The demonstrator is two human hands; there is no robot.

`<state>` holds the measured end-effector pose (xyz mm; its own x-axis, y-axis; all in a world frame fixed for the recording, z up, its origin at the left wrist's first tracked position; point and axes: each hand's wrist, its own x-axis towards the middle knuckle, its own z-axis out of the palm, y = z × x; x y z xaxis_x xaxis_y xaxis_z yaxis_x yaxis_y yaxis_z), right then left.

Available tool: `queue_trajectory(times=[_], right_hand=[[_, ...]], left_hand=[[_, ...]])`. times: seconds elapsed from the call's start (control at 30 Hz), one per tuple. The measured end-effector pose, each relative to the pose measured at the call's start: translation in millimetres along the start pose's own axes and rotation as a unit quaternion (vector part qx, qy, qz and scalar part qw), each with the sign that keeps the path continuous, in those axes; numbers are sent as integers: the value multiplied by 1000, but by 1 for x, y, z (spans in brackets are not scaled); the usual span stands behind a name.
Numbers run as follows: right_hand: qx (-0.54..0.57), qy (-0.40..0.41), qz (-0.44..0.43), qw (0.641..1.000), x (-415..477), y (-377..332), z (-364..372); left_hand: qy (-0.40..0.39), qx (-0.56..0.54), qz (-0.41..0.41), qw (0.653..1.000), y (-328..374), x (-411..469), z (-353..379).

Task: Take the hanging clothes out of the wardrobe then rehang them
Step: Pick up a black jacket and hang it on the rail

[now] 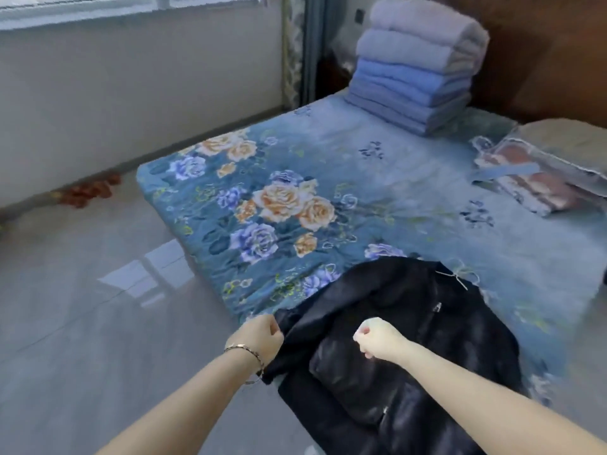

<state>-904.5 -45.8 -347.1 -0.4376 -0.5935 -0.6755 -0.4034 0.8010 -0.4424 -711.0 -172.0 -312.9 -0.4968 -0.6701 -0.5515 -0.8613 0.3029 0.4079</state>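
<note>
A black jacket (414, 326) lies on the near corner of the bed (410, 178), with its lower part hanging over the near edge toward the floor (75, 307). It is shiny and padded, and a thin pale string shows at its far end.

Both hands are on the jacket, set apart from each other. The left hand (261, 336) is closed on the jacket's left edge, just where the bed's corner ends. The right hand (377, 336) is curled into a fist on the middle of the jacket, gripping its fabric. A bracelet (244, 351) sits on the left wrist.

The bed has a blue cover printed with orange and violet flowers. At its far end a stack of folded blankets (417, 67), grey on top and blue below, stands against the dark wooden headboard (542, 44). On the right side of the bed lies a clear bag (538, 172) with folded bedding inside. Left of the bed, something small and red (88, 192) lies on the floor against the wall.
</note>
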Motion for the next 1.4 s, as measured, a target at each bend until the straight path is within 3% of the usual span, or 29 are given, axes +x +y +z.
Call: queue_trajectory(times=[0.2,0.37,0.6,0.9,1.07,1.23,1.4], right_hand=[[104,121,110,981,14,115,-30],[103,162,161,968,47,199,-61],[69,198,219,953,165,312,-120],[-3,169,264,950,303,397,-173],[0,73,314,947,330,428,-159],[166,233,223,932,306,415,-156],[215,175,61,959,237,353,-181]], left_hand=[[-43,90,73,992,57,46,61],[-72,101,94,988,114,90,109],[-87,96,72,989,196,189,181],[-127,109,32,985,224,275,251],[-133,113,12,985,214,289,261],[-129,98,4,987,212,286,258],[-98,80,7,992,207,258,225]])
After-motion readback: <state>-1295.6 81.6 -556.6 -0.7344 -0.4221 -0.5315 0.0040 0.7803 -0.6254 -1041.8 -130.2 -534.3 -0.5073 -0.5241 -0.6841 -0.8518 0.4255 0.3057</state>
